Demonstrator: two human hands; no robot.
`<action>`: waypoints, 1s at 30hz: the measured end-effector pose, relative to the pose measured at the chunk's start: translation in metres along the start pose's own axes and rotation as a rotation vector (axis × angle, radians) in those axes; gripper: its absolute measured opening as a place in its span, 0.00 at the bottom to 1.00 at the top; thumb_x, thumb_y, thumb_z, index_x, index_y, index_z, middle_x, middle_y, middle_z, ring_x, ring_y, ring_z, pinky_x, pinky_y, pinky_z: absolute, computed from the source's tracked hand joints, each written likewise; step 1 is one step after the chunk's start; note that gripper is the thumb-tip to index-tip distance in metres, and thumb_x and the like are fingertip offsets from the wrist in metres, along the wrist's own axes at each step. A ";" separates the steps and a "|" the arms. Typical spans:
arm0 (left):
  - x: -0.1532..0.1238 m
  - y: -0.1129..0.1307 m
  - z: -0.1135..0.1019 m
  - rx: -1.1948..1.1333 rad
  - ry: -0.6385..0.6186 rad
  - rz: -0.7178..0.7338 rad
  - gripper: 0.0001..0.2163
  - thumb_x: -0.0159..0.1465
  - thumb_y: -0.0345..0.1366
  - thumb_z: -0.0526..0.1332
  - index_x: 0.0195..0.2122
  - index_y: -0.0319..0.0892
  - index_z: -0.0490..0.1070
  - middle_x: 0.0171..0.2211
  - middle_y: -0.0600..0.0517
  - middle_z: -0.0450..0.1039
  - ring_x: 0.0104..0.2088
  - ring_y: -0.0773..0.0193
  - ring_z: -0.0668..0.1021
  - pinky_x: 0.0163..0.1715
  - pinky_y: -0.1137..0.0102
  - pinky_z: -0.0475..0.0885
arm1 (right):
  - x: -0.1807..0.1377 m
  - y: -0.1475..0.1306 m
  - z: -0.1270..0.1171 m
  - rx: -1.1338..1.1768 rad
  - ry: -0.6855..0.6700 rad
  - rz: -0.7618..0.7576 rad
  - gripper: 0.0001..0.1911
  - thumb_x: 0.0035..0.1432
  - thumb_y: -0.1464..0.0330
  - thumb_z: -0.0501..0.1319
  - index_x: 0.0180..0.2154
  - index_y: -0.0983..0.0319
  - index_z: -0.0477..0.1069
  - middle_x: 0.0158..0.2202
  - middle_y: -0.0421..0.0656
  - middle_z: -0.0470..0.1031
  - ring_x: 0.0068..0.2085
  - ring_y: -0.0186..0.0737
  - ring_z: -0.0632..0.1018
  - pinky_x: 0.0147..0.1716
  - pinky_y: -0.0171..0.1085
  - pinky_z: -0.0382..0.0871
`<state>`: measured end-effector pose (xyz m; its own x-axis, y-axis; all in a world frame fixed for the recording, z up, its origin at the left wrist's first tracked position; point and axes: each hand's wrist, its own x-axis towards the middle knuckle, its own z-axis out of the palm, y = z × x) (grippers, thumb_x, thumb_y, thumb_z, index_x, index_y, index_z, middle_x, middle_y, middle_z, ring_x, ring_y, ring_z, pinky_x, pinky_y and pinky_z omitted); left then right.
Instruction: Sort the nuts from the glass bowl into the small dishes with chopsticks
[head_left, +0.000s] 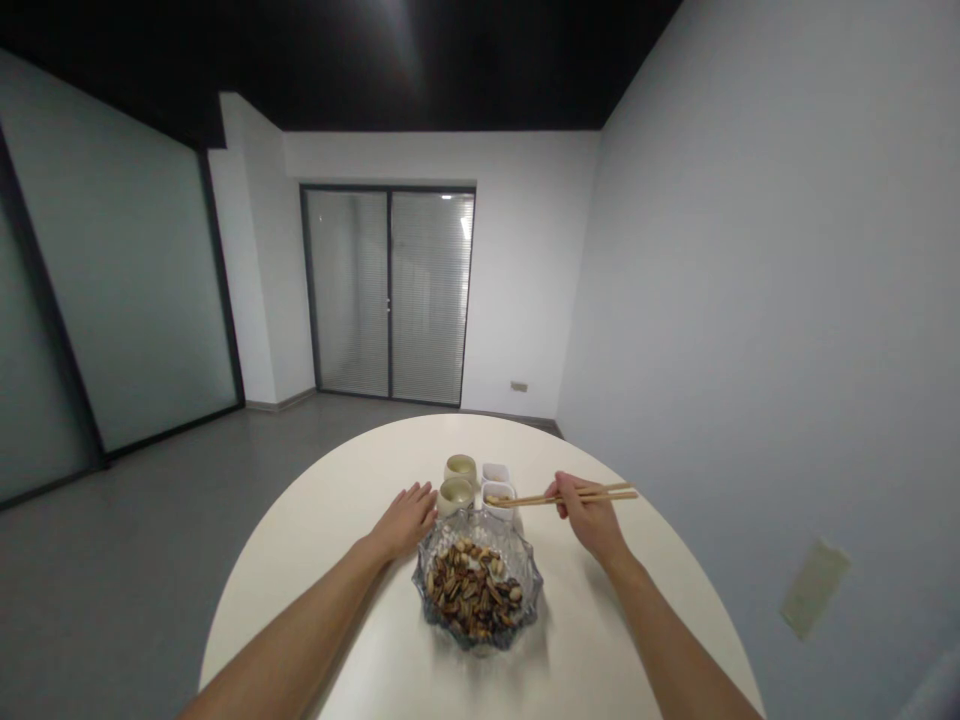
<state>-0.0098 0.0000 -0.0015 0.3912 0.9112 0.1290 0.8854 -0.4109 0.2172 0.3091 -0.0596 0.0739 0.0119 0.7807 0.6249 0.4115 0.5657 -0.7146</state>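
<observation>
The right hand [589,515] is grasping the chopsticks [581,495], and their tips are over a white cup [499,492] just behind the glass bowl [531,575]. The left hand [409,518] lies released, flat on the bench [337,520], left of the bowl. Whether the tips hold something is too small to see.

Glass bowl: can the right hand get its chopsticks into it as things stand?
Probably yes. The glass bowl lies open just beside the right hand; the chopsticks hover over a white cup, nothing between.
</observation>
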 end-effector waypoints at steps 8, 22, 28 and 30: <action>0.002 -0.002 0.004 -0.011 0.021 0.005 0.24 0.72 0.44 0.46 0.67 0.40 0.57 0.68 0.42 0.52 0.68 0.47 0.55 0.66 0.53 0.52 | -0.004 -0.008 0.000 0.163 0.014 -0.060 0.36 0.67 0.46 0.47 0.22 0.63 0.77 0.14 0.40 0.63 0.18 0.33 0.64 0.18 0.33 0.56; 0.002 0.001 0.000 0.005 0.003 0.003 0.24 0.72 0.43 0.46 0.66 0.40 0.58 0.69 0.42 0.52 0.68 0.46 0.54 0.66 0.53 0.52 | -0.006 -0.011 0.003 0.224 -0.163 0.015 0.40 0.62 0.40 0.48 0.17 0.64 0.74 0.11 0.39 0.59 0.15 0.31 0.60 0.14 0.31 0.50; 0.000 0.004 -0.004 0.008 -0.015 0.002 0.24 0.72 0.43 0.45 0.67 0.40 0.56 0.69 0.42 0.51 0.68 0.46 0.54 0.66 0.52 0.52 | -0.006 -0.010 0.004 0.219 -0.206 0.027 0.40 0.62 0.41 0.48 0.16 0.64 0.74 0.11 0.38 0.59 0.15 0.30 0.60 0.15 0.32 0.50; -0.001 0.004 -0.005 0.007 -0.013 0.003 0.24 0.72 0.43 0.45 0.67 0.40 0.56 0.69 0.42 0.51 0.68 0.46 0.54 0.66 0.52 0.52 | -0.005 -0.010 0.004 0.217 -0.214 0.028 0.39 0.63 0.42 0.49 0.16 0.64 0.74 0.11 0.38 0.59 0.15 0.30 0.60 0.15 0.32 0.51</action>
<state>-0.0077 -0.0028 0.0043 0.3974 0.9102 0.1169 0.8859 -0.4137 0.2099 0.3011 -0.0687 0.0768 -0.1813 0.8218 0.5402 0.2088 0.5689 -0.7954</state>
